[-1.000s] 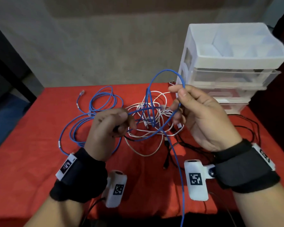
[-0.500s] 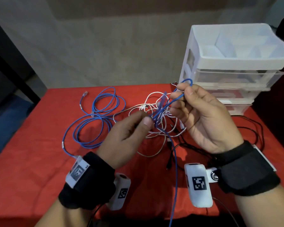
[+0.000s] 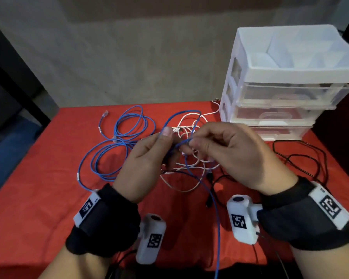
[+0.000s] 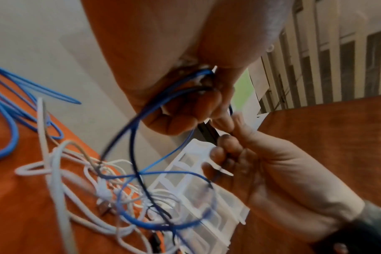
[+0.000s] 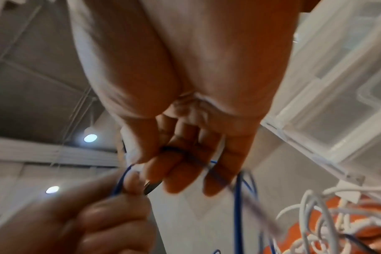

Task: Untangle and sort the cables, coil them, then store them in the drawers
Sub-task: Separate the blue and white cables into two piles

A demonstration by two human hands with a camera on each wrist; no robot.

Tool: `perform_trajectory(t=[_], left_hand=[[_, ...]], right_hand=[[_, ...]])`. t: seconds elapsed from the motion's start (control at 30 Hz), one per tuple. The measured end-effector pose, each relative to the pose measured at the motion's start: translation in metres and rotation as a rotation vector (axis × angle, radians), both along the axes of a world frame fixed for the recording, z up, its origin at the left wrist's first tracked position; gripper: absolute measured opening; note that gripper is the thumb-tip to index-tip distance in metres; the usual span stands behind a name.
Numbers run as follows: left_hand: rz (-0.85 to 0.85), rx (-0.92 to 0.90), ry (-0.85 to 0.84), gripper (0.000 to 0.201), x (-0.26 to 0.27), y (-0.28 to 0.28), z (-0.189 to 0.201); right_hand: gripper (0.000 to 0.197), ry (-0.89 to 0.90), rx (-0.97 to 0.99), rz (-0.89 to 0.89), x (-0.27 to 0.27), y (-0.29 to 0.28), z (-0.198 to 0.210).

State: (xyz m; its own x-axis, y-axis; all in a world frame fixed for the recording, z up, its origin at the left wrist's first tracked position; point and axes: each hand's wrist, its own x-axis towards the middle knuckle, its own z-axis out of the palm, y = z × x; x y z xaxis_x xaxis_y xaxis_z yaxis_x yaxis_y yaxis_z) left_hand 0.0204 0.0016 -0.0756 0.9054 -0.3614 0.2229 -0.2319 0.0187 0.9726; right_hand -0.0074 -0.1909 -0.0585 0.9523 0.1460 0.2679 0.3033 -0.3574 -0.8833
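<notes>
While my hands have closed in together, the knot remains.
Coiled blue cable (image 3: 117, 146) lies left on the tabletop (image 3: 38, 198); left hand (image 3: 147, 158) and right hand (image 3: 236, 156) fingers pinch one blue strand (image 3: 214, 208) above the white tangle (image 3: 189, 170), drawers (image 3: 286, 93) far right, so untangling continues.
</notes>
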Motion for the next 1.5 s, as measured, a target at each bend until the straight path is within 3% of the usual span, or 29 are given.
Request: perform_trajectory(t=[0.17, 0.33, 0.5, 0.63, 0.77, 0.9, 0.97, 1.03, 1.2, 1.3, 1.4, 1.5], left_hand=[[0.296, -0.096, 0.086, 0.046, 0.025, 0.020, -0.003], [0.532, -0.260, 0.159, 0.044, 0.056, 0.062, -0.013], [0.814, -0.387, 0.208, 0.037, 0.072, 0.090, -0.017], [0.843, -0.443, 0.241, 0.033, 0.074, 0.081, -0.013], [0.802, -0.381, 0.119, 0.020, 0.073, 0.076, -0.013], [0.768, -0.308, -0.003, 0.051, 0.068, 0.082, -0.014], [0.752, -0.241, -0.028, 0.061, 0.066, 0.080, -0.016], [0.771, -0.242, -0.006, 0.056, 0.067, 0.078, -0.016], [0.809, -0.364, 0.129, 0.010, 0.072, 0.084, -0.013], [0.766, -0.516, 0.206, 0.035, 0.067, 0.086, -0.001], [0.579, -0.512, 0.064, 0.035, 0.052, 0.071, 0.020], [0.439, -0.200, -0.241, 0.027, 0.026, 0.045, 0.042]], right_hand=[[0.013, -0.103, 0.284, -0.211, 0.006, -0.022, 0.002], [0.016, -0.114, 0.710, -0.407, 0.012, -0.051, 0.011], [0.016, -0.086, 0.717, -0.564, 0.010, -0.069, 0.010], [0.015, -0.061, 0.741, -0.558, 0.011, -0.063, 0.006], [0.012, -0.044, 0.822, -0.594, 0.014, -0.069, 0.006], [0.008, -0.057, 0.936, -0.640, 0.014, -0.088, 0.010], [0.009, -0.078, 0.938, -0.629, 0.013, -0.091, 0.012], [0.008, -0.106, 0.945, -0.604, 0.011, -0.089, 0.014], [0.012, -0.112, 0.821, -0.466, 0.007, -0.079, 0.017], [0.019, -0.094, 0.641, -0.363, 0.004, -0.062, 0.014], [0.018, -0.136, 0.378, -0.312, 0.001, -0.041, 0.011], [0.011, -0.164, 0.159, -0.214, -0.001, -0.019, 0.015]])
